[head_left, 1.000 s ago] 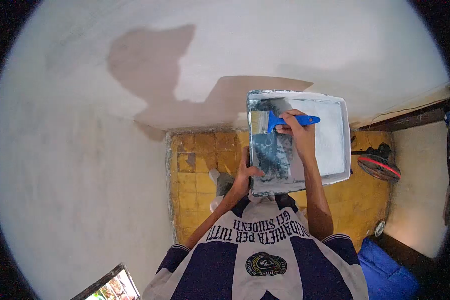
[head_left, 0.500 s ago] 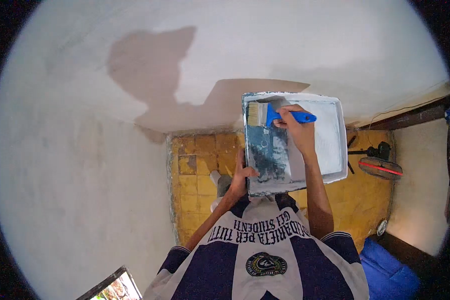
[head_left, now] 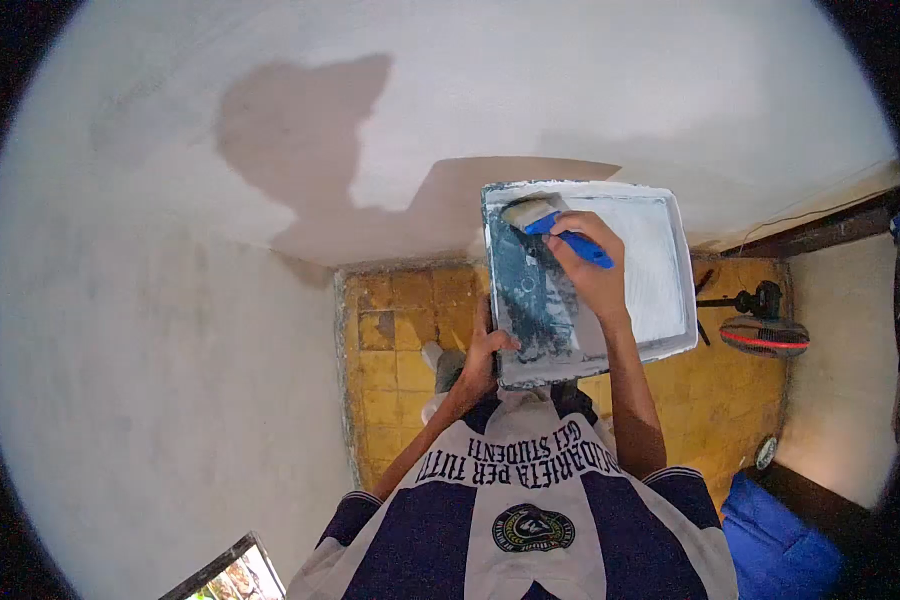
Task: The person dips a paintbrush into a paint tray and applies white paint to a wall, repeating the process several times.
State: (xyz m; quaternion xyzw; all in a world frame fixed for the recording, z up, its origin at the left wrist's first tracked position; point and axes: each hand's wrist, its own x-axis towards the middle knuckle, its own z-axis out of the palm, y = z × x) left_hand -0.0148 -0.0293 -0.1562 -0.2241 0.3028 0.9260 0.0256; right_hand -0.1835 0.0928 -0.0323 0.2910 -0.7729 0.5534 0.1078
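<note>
My right hand (head_left: 592, 262) is closed round the blue handle of a paintbrush (head_left: 570, 238). Its pale bristles point to the upper left and lie over the dark, paint-smeared left part of a paint tray (head_left: 685, 270). White paint covers the right part of the tray. At the tray's left edge, my left hand (head_left: 486, 352) grips the rim, with the thumb over the edge and the other fingers partly hidden behind it.
A pale wall (head_left: 490, 80) rises in front, bearing shadows. Yellow tiles (head_left: 400, 370) cover the floor below. A black fan (head_left: 765, 337) stands at the right, near blue fabric (head_left: 775, 540). A framed panel (head_left: 235, 575) shows at the lower left.
The brush has tilted, its handle end swinging downward and its bristles now angled up and left. My right hand has turned with it. My left hand stays on the tray.
</note>
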